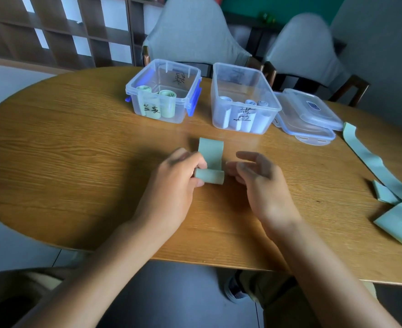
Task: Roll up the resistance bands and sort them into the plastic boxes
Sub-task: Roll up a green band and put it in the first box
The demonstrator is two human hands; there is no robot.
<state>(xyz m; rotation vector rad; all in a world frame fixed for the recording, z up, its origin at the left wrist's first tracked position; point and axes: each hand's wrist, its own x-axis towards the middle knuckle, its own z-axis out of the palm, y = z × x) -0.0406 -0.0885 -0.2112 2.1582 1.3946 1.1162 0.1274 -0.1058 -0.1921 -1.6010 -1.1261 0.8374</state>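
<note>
A pale green resistance band (210,153) lies mid-table, its near end wound into a roll (211,176) with a short flat tail running away from me. My left hand (178,179) pinches the roll's left end. My right hand (254,172) hovers just right of the roll with fingers loosely curved, holding nothing. Behind stand two clear plastic boxes: the left box (190,74) with blue clips holds green rolls (168,102), the right box (269,95) holds pale blue rolls (249,114).
Two stacked clear lids (313,114) lie right of the right box. A long unrolled green band (370,162) trails along the table's right side to a folded heap (400,223). Two grey-covered chairs stand behind the wooden table (77,150).
</note>
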